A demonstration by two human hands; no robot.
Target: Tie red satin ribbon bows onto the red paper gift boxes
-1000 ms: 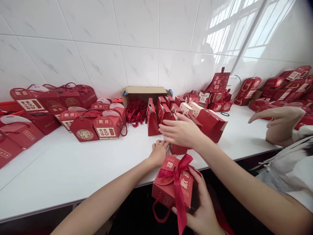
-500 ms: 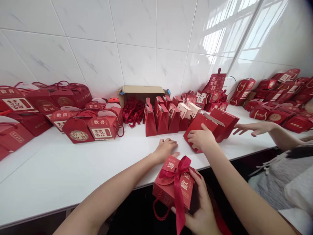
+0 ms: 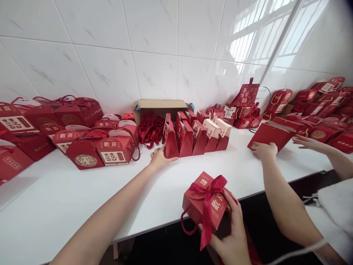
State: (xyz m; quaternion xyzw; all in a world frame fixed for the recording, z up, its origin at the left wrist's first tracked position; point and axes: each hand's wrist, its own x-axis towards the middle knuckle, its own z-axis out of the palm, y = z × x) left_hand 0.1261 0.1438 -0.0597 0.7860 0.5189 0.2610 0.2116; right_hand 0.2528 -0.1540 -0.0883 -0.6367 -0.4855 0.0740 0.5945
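Note:
My right hand (image 3: 230, 228) holds a small red gift box (image 3: 197, 208) tied with a dark red ribbon bow (image 3: 211, 189). The box is tilted over the table's front edge, and a twisted cord handle (image 3: 187, 221) hangs from its side. My left hand (image 3: 160, 158) reaches across the table to the near left end of a row of upright red boxes. Its thumb and fingers are spread against the lower end of the leftmost red box (image 3: 171, 143); some fingertips are hidden. Other boxes in the row, such as a white-and-red box (image 3: 211, 136), stand close together.
Handled red boxes (image 3: 114, 151) crowd the left of the white table (image 3: 82, 206). Behind the row, a cardboard box (image 3: 162, 105) stands near piled ribbons (image 3: 150, 129). At right, a co-worker's hands (image 3: 264, 150) are at red boxes (image 3: 268, 136); more boxes are stacked beyond.
My left hand has moved left and forward to the row's end. The co-worker's hands and their red boxes have shifted right, away from the row. My right hand still holds the gift box.

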